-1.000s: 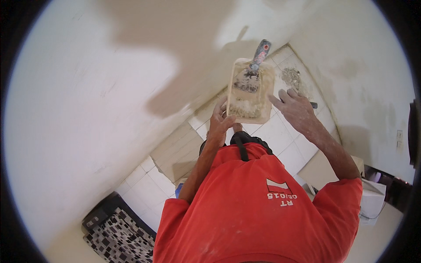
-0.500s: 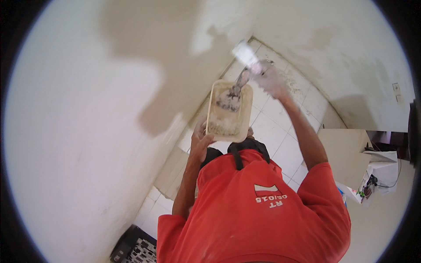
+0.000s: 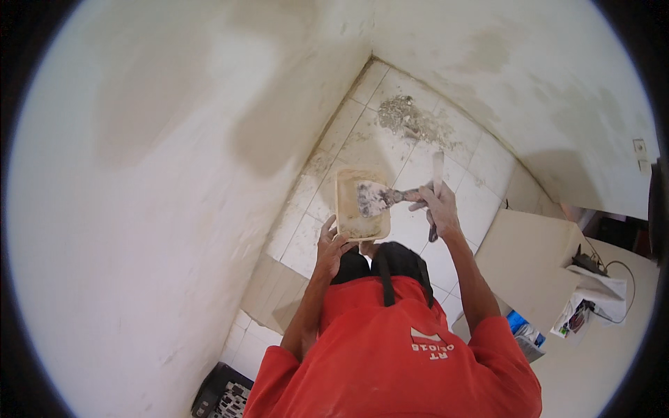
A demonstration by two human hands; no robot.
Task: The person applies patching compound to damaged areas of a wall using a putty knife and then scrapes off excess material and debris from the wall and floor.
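My left hand (image 3: 330, 249) is closed on the near left corner of a cream plastic tray (image 3: 382, 226), which is held out in front of my knees. Pale residue smears the tray's inside. Dusty with white powder, my right hand (image 3: 443, 212) grips two putty knives. One putty knife (image 3: 373, 199) points left, its wide, paste-stained blade over the tray; whether it touches the bottom I cannot tell. The other, narrower-looking putty knife (image 3: 437, 167) stands out from the fist with its pale blade pointing away from me, and a dark handle end shows below the hand.
A pale wall (image 3: 139, 230) with damp-looking patches runs close along the left and meets another at the far corner. Grey rubble (image 3: 404, 118) lies on the tiled floor there. To the right stands a beige cabinet (image 3: 526, 251) with papers and a cable; a black object (image 3: 219, 393) sits lower left.
My right hand has come nearer and lower with the putty knives, and the stained blade has swung to point left. The tray has shifted slightly toward me. My view has tilted, exposing the rubble.
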